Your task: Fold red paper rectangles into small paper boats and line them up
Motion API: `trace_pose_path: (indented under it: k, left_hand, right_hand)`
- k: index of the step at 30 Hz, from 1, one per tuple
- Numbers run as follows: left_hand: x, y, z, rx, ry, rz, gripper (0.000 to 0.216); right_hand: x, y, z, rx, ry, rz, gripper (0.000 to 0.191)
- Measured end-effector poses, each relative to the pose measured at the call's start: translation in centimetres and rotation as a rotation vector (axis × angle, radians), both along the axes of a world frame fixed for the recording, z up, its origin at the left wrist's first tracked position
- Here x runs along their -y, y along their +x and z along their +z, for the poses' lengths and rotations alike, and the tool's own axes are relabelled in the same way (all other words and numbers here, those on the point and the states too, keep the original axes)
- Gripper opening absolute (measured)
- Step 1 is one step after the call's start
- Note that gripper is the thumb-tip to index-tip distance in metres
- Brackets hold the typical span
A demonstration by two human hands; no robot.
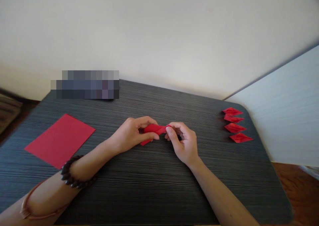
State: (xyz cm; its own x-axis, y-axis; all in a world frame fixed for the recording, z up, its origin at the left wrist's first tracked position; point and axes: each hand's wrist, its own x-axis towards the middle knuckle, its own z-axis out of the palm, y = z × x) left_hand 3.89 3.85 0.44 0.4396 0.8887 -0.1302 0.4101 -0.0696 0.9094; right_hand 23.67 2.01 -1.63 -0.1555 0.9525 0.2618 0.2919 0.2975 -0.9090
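A partly folded piece of red paper is held just above the dark striped table at its middle. My left hand pinches its left end, fingers closed round it. My right hand pinches the right end between thumb and forefinger. A dark bead bracelet sits on my left wrist.
A flat red sheet lies on the table at the left. Several folded red paper pieces lie in a column near the right edge. A blurred dark object sits at the back left. A pale wall runs behind and to the right.
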Motion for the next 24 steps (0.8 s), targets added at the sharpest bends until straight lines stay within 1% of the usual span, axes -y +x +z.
trace_pose_path:
  k: [3, 7, 10, 14, 19, 24]
  left_hand:
    - [-0.1, -0.1, -0.1, -0.001, 0.031, 0.0, 0.037]
    - [0.1, 0.2, 0.3, -0.037, 0.068, -0.069, 0.032]
    - [0.5, 0.5, 0.6, 0.035, -0.021, -0.086, 0.025]
    - [0.8, 0.8, 0.8, 0.124, -0.133, -0.083, 0.024]
    - [0.9, 0.9, 1.0, 0.178, -0.191, -0.07, 0.027]
    - [0.6, 0.8, 1.4, 0.216, -0.223, -0.088, 0.028]
  right_hand:
    - [0.0, 0.0, -0.1, -0.01, 0.007, -0.017, 0.008]
    - [-0.1, 0.0, 0.2, 0.042, 0.017, 0.016, 0.006]
    - [-0.1, -0.1, 0.5, 0.056, 0.039, 0.047, 0.006]
    - [-0.2, -0.2, 0.6, 0.045, 0.051, 0.062, 0.005]
    - [-0.2, -0.2, 0.5, 0.028, 0.089, 0.078, 0.005]
    - [-0.3, -0.1, 0.6, 0.025, 0.219, 0.143, 0.007]
